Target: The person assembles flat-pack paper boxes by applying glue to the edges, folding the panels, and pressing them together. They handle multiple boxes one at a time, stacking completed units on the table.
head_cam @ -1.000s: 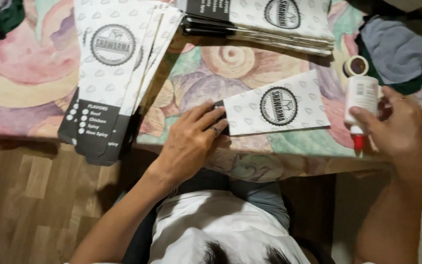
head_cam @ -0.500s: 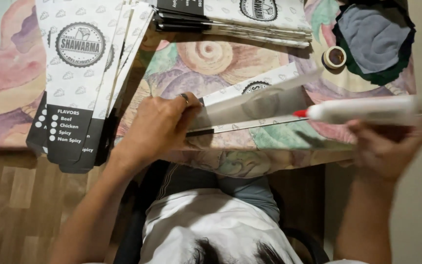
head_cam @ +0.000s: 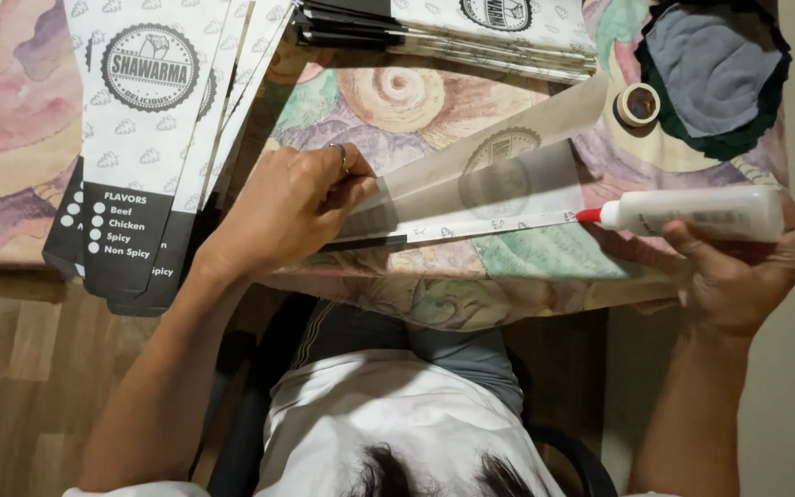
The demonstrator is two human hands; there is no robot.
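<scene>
Left hand pinched the bag, flap lifted to bare the seam strip; right hand gripped a glue bottle, red tip at the bag's right end.

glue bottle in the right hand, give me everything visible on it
The glue bottle is a white, slightly translucent plastic squeeze bottle with a red tip at its left end and a printed label along its side. It lies nearly horizontal, tip pointing left. The right hand grips it from below and behind. The tip meets the right end of the narrow strip along the lower edge of the opened paper sleeve, which the left hand pins down at its other end on the patterned tablecloth.
</scene>
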